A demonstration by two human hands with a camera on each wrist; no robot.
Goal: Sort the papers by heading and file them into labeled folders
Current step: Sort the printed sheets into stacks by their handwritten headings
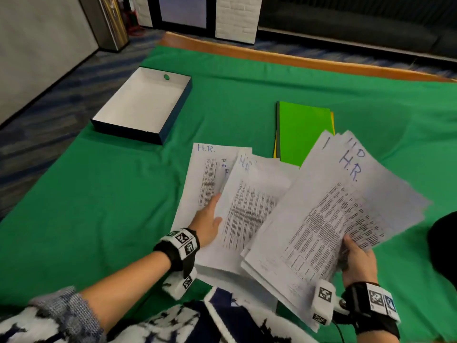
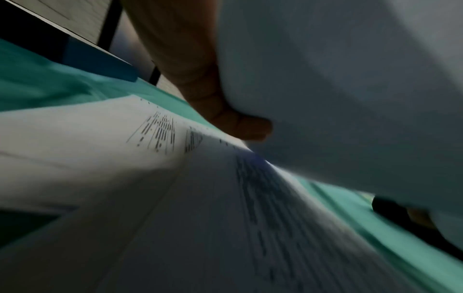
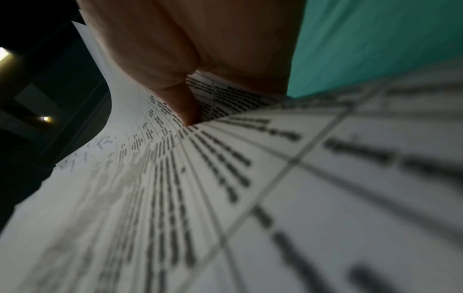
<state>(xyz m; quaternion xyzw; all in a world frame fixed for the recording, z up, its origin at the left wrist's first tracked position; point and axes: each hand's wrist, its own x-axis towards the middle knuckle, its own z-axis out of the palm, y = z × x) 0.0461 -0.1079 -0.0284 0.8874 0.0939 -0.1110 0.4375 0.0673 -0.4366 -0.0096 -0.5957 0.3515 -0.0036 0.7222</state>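
A fanned stack of printed papers (image 1: 333, 206), its top sheet headed "H.R." in blue ink, is raised over the table in my right hand (image 1: 358, 258). In the right wrist view the thumb (image 3: 175, 69) presses on the stack (image 3: 250, 198). My left hand (image 1: 207, 219) pinches the left edge of one loose sheet (image 1: 247, 206), also headed "H.R.", and holds it tilted. One finger (image 2: 240, 124) curls at that sheet's (image 2: 350, 99) edge. Under it another "H.R." sheet (image 1: 200, 174) lies flat on the cloth. A green folder (image 1: 304, 129) lies closed behind the papers on a yellow folder (image 1: 332, 122).
A green cloth (image 1: 99, 194) covers the table, whose wooden far edge (image 1: 272, 56) shows. An empty shallow box (image 1: 143, 105), white inside with dark walls, sits at the far left. A dark rounded object (image 1: 445, 243) is at the right border.
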